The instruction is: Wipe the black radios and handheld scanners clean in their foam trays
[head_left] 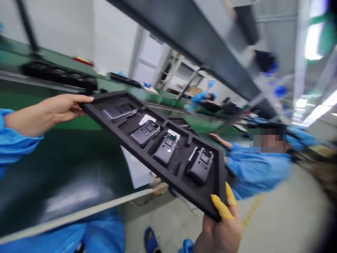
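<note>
A black foam tray (158,163) is held up between my hands, tilted down toward the right. My left hand (61,109) grips its upper left corner, thumb on top of the rim. At the lower right corner my right hand (223,221), with yellow finger cots on two fingers, pinches the tray's edge. Several dark handsets lie in its compartments: one handset (118,111) at the left end, two near the middle, and another handset (200,165) at the right end. White labels show beside some of them. My left fingertips under the tray are hidden.
Below the tray runs a green workbench (76,154) with a pale front edge. A row of black trays (60,75) stands at the back left. A grey beam (195,38) slants overhead. A co-worker in blue (259,170) is close on the right; another person (200,98) is farther off.
</note>
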The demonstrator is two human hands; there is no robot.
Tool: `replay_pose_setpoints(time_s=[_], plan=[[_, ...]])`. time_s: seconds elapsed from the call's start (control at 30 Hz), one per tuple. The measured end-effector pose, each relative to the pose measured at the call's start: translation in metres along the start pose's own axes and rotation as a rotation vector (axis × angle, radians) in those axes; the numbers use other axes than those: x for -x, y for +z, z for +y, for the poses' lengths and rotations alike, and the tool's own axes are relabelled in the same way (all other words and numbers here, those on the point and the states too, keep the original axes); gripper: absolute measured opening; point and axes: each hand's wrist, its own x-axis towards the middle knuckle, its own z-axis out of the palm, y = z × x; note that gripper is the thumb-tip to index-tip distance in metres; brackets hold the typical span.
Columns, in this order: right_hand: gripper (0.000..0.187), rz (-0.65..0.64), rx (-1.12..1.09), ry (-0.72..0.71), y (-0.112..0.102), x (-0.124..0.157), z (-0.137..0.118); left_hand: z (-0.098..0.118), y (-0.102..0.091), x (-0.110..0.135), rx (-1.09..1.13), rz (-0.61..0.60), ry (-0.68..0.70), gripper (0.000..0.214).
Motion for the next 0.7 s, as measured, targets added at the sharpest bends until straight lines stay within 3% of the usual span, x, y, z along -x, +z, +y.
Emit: replay_pose_setpoints(time_s=[0.1, 0.2, 0.27, 0.33, 0.4, 0.5, 0.6, 0.7], plan=[[0.064, -0.149, 0.075, 0.065, 0.031, 0.026, 0.020, -0.025, -0.081, 0.045, 0.030, 0.063, -0.154, 0.054], [0.069, -0.353, 0.122, 0.185, 0.068, 0.052, 0.050, -0.065, -0.158, 0.098, -0.015, 0.186, -0.189, 0.056], [0.071, -0.488, 0.135, 0.259, 0.091, 0.070, 0.074, -0.095, -0.199, 0.139, -0.033, 0.279, -0.217, 0.055], [0.071, -0.630, 0.151, 0.315, 0.109, 0.085, 0.100, -0.122, -0.228, 0.181, -0.016, 0.374, -0.270, 0.054], [0.073, -0.769, 0.177, 0.377, 0.120, 0.097, 0.126, -0.146, -0.243, 0.219, -0.006, 0.456, -0.331, 0.051], [0.076, -0.916, 0.263, 0.416, 0.123, 0.108, 0.165, -0.172, -0.245, 0.259, -0.008, 0.522, -0.414, 0.052], [0.084, -1.004, 0.404, 0.384, 0.117, 0.109, 0.194, -0.189, -0.238, 0.277, -0.045, 0.544, -0.493, 0.061], [0.087, -1.055, 0.535, 0.312, 0.112, 0.104, 0.202, -0.195, -0.236, 0.279, -0.151, 0.552, -0.563, 0.069]])
